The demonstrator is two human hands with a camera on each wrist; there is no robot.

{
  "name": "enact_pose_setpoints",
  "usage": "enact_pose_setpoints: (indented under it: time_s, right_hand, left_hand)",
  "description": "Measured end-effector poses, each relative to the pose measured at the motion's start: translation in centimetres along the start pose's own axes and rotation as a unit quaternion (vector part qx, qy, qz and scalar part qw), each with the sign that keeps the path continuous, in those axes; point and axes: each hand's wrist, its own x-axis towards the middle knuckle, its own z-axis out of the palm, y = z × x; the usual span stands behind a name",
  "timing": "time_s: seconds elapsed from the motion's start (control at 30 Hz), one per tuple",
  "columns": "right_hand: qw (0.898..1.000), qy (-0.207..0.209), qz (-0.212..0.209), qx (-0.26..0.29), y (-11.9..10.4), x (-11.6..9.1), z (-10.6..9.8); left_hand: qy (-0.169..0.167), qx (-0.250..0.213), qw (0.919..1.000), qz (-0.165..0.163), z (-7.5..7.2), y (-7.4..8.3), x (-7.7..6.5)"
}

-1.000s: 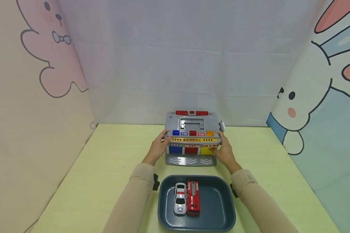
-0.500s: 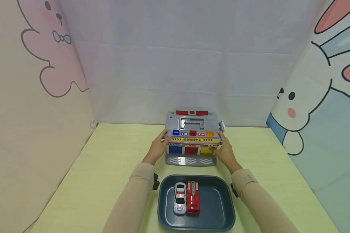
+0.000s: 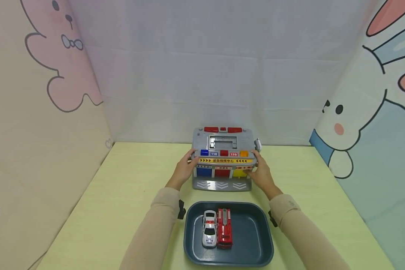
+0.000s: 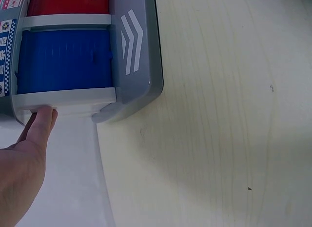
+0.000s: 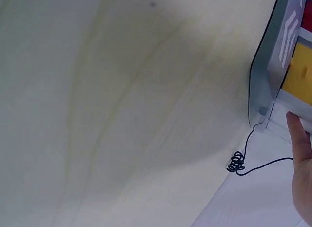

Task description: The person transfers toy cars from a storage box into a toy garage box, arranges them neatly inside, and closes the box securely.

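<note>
A grey toy rescue station (image 3: pixel 222 161) with blue, red and yellow garage doors stands at the back of the table, in the head view. My left hand (image 3: pixel 182 171) holds its left side, the thumb near the front edge. On the other side, my right hand (image 3: pixel 264 175) holds the right front corner close to the yellow door (image 5: pixel 299 75). The left wrist view shows fingers (image 4: pixel 41 127) against the wall beside the blue door (image 4: pixel 66 61). In the right wrist view, a finger (image 5: pixel 296 129) touches the white side wall. The far fingers are partly hidden.
A dark blue tray (image 3: pixel 261 258) sits in front, between the forearms. It holds a white toy police car (image 3: pixel 209 229) and a red toy fire truck (image 3: pixel 224 229). A coiled black cord (image 5: pixel 236 161) trails from the station. A white backdrop (image 3: pixel 175 82) rises behind.
Both hands keep their places on the toy station, which stays put. The head view has shifted only very slightly.
</note>
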Motion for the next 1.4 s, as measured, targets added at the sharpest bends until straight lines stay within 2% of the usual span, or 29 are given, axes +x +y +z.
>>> enact_pose_setpoints:
  time_s: [0.33,0.57,0.8,1.4]
  right_hand:
    - [1.000,-0.012,0.016,0.006,0.0,-0.6,-0.1]
    - [1.000,0.001,-0.010,0.015,-0.3,-0.9,0.0]
    - [1.000,-0.023,-0.003,0.013,-1.4,-1.0,-0.7]
    - [0.999,-0.043,0.000,-0.028,-3.9,-0.8,-1.4]
  left_hand:
    - [0.000,-0.011,0.9999,-0.007,0.4,-0.4,-0.6]
    - [0.004,-0.008,0.9999,-0.011,0.3,-0.4,-0.6]
    - [0.005,0.003,0.9999,-0.009,0.1,-0.1,-0.5]
    - [0.003,0.006,0.9999,-0.008,-0.1,0.0,-0.2]
